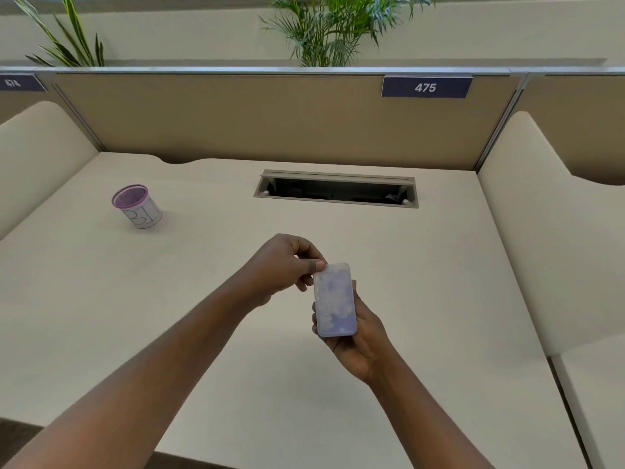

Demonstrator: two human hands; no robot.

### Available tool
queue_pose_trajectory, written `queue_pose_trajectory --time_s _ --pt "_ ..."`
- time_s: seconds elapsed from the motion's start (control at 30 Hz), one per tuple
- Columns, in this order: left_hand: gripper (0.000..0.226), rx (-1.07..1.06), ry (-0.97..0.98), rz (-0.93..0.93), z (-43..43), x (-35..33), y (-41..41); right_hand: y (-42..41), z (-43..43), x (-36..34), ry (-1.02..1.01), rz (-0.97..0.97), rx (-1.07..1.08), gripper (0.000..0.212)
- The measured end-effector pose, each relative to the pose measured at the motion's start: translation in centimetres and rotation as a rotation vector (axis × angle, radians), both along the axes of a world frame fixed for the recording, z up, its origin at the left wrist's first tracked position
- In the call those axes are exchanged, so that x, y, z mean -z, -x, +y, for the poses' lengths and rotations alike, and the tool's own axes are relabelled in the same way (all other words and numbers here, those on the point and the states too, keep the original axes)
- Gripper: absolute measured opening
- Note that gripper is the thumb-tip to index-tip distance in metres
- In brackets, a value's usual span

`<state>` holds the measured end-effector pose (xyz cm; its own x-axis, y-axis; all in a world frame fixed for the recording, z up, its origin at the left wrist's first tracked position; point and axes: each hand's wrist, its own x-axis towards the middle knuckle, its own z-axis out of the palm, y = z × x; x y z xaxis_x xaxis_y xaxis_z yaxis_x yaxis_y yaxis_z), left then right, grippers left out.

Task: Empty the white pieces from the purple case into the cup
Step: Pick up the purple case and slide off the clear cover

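1. Both of my forearms reach in from the bottom edge, and they meet above the middle of the desk (422, 282).
2. Cupped in my right hand (363, 336) is the purple case (334, 299), lying flat on the palm with its clear lid facing up and closed; my fingers wrap under it and clamp its long sides.
3. Pale white pieces (329, 308) show blurred through the lid, so I cannot count them.
4. My left hand (284, 265) pinches the far left corner of the case, thumb pressed on top of the lid edge and the other fingers curled beneath.
5. Off to the left and farther back, well apart from my hands, the cup (137, 206) stands upright on the desk: purple mesh with a white paper label around it.
6. Behind the case, a long cable slot (336, 189) sits open in the desktop.
7. A tan partition (220, 116) backs the desk, with a number plate (426, 87) reading 475, and plants (324, 32) above it.
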<state>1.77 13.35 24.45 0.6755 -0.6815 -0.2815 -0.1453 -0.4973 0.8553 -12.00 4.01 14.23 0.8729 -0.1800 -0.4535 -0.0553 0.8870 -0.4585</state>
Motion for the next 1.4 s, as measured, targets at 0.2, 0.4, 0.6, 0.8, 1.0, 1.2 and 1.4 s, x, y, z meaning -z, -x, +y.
queue_pose_trajectory --time_s 0.2,0.4,0.6,0.8,1.0,1.2,1.4 --pt "0.012 0.013 -0.002 0.059 -0.1 -0.4 -0.1 -0.1 -0.2 -0.3 -0.008 -0.011 0.0 0.059" --pt "0.013 0.038 -0.063 -0.004 -0.5 -0.9 -0.2 -0.2 -0.3 -0.5 -0.022 -0.004 0.005 0.066" --pt "0.014 0.065 -0.082 -0.013 -0.8 -1.3 -0.3 -0.3 -0.3 -0.9 -0.052 -0.024 -0.015 0.068" --pt "0.014 0.075 -0.073 0.003 -1.1 -1.4 -0.6 -0.5 -0.6 -0.8 -0.107 -0.04 0.028 0.053" --pt "0.014 0.043 -0.047 -0.002 -0.9 -1.2 -0.8 -0.7 -0.8 -0.5 -0.125 -0.029 0.096 0.042" --pt "0.016 0.022 0.015 0.075 -1.3 -1.7 -1.4 -1.0 -0.8 -0.9 -0.129 0.023 0.077 0.05" --pt "0.017 -0.018 -0.046 0.117 -1.4 -0.9 -2.0 -0.8 -0.5 -1.1 -0.144 -0.024 -0.009 0.059"
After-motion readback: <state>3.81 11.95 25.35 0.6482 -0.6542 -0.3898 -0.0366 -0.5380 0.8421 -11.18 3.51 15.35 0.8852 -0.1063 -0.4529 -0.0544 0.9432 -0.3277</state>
